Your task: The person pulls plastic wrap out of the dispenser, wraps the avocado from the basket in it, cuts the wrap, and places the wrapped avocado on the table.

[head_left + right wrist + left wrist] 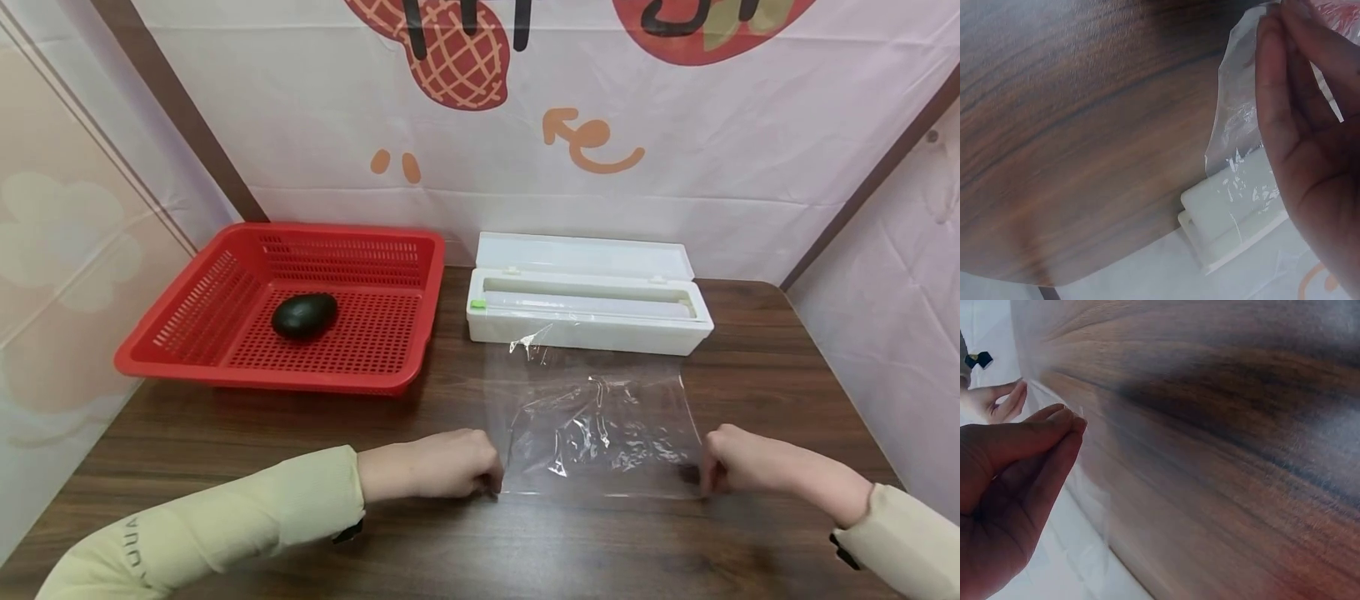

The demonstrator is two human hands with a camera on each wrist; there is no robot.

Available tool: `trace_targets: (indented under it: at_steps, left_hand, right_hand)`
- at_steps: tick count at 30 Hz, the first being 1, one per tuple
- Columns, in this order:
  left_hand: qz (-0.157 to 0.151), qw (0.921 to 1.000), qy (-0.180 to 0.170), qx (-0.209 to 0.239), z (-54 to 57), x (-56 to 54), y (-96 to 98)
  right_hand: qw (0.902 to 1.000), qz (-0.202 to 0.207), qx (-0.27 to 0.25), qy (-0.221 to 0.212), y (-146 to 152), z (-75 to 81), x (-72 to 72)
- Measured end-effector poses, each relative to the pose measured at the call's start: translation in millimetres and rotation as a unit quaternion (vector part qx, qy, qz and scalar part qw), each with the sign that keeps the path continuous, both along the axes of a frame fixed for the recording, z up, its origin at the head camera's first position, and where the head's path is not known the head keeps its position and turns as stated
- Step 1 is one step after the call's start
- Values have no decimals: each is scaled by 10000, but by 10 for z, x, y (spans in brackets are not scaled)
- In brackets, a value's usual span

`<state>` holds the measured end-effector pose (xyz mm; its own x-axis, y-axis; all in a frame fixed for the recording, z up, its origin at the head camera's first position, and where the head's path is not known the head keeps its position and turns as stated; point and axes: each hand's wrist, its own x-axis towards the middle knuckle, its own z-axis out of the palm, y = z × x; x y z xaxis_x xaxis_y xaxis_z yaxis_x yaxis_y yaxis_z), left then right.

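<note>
A sheet of clear plastic wrap [592, 425] stretches toward me from a white wrap dispenser box [592, 333], whose lid stands raised at the back. My left hand [457, 462] pinches the sheet's near left corner between thumb and fingertips, as the left wrist view also shows. At the near right corner, my right hand [750, 467] pinches the wrap the same way. In the right wrist view the wrap [1235, 112] hangs from the right fingertips, with the white box [1235, 194] beyond it. A roll [585, 304] lies inside the box.
Left of the dispenser, a red plastic basket [382, 379] stands on the dark wooden table [420, 550]. One dark, smooth, oval avocado-like fruit [303, 316] lies in it. A green slider [477, 305] sits at the box's left end. Printed cloth [315, 108] hangs behind the table.
</note>
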<state>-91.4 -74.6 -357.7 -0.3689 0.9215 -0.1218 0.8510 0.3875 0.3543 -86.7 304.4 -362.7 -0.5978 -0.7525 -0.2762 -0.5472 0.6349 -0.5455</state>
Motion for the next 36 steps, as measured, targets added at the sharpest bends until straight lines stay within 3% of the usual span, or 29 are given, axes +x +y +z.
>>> trace_targets:
  at_steps: [5,11,18,25,36]
  left_hand:
    - [-211,9997,-13,-135,-49,29,6]
    - [-259,9993,144,-212,-80,56,-2]
    - [-331,9983,387,-294,-103,77,-34]
    - [-458,9965,650,-259,-126,79,-59]
    - [-1154,9927,342,14,-189,149,-70]
  right_hand:
    - [9978,-330,260,-508,-39,-19,53]
    - [9985,-221,332,-373,-89,-40,102]
    - [9960,-336,523,-637,-125,-39,143]
    - [9971,-268,503,-512,-133,-49,157]
    - [9928,-478,825,-721,-109,-61,193]
